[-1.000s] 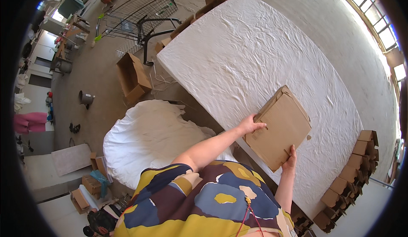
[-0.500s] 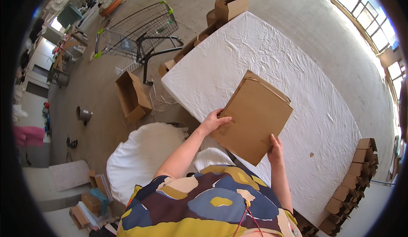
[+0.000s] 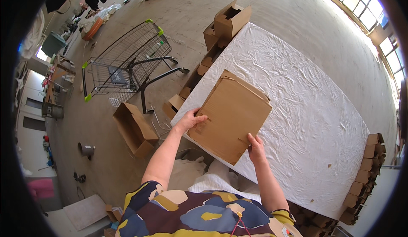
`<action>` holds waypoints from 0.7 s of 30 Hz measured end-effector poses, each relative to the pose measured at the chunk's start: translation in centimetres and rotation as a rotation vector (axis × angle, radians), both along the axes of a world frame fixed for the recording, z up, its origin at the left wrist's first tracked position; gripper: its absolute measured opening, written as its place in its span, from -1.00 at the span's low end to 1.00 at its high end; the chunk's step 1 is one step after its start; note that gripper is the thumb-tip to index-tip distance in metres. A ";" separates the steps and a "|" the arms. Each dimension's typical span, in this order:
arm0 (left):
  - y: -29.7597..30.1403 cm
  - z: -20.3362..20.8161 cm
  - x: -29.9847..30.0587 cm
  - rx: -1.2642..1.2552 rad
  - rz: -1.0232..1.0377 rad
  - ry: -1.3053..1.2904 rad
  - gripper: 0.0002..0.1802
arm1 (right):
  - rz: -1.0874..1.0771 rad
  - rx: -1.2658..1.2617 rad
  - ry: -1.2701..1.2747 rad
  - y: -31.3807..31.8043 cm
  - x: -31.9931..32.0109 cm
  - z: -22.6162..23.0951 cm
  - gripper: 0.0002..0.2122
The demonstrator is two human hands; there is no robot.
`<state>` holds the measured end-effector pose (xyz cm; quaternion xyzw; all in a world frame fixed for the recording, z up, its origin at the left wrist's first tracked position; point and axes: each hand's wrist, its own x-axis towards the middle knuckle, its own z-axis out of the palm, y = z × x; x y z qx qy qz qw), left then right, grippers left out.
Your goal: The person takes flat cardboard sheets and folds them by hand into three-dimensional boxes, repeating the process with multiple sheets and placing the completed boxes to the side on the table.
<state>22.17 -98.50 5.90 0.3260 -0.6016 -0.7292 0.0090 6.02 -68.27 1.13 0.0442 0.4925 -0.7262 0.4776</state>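
A brown flattened cardboard box [image 3: 231,115] is held at a slant over the near left part of a table covered in wrinkled white cloth [image 3: 306,122]. My left hand [image 3: 190,120] grips its left edge, thumb on top and fingers underneath. On the near right edge my right hand [image 3: 256,147] closes with the thumb on the upper face; its fingers are partly hidden. Several folded layers show along the flattened box's far edge. Whether the cardboard touches the cloth I cannot tell.
Open cardboard boxes [image 3: 231,21] line the table's left side. Small brown boxes [image 3: 363,176] are stacked at its right end. On the floor to the left stand a shopping cart [image 3: 127,67] and an open carton [image 3: 135,129], with a grey cylinder [image 3: 86,149] farther left.
Both hands and the flattened box have shifted left in the view, toward the table's left edge. The whole view has also turned somewhat. My grip looks the same.
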 end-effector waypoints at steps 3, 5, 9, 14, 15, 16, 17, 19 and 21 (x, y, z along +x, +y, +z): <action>-3.6 -1.5 -0.2 -0.124 -0.089 -0.071 -0.14 | 0.020 0.086 -0.026 -1.9 1.1 -1.1 -0.63; -4.9 -3.5 0.5 -0.125 -0.112 -0.135 -0.14 | 0.008 0.036 -0.044 -2.2 1.5 -1.8 -0.63; -5.6 -4.5 0.2 -0.058 -0.113 -0.169 -0.16 | -0.054 -0.011 -0.076 0.0 0.0 -3.2 -0.68; -4.9 -4.3 -0.3 -0.131 -0.144 -0.185 -0.20 | -0.058 -0.096 -0.103 3.7 -4.0 -4.0 -0.72; -4.7 -4.2 -0.3 -0.138 -0.101 -0.141 -0.24 | -0.057 -0.092 -0.079 4.6 -4.8 -4.2 -0.72; -4.8 -4.8 -0.1 -0.094 -0.044 -0.120 -0.26 | -0.059 -0.083 -0.057 5.8 -5.5 -4.5 -0.72; -5.2 -5.3 0.1 -0.049 0.012 -0.099 -0.27 | -0.060 -0.100 -0.058 6.9 -6.1 -4.9 -0.73; -6.0 -6.1 -0.4 0.025 0.084 -0.040 -0.31 | -0.071 -0.092 -0.012 9.0 -7.1 -4.9 -0.72; -6.9 -6.2 -1.1 0.026 0.059 -0.003 -0.29 | -0.072 -0.078 0.015 11.0 -8.2 -5.0 -0.72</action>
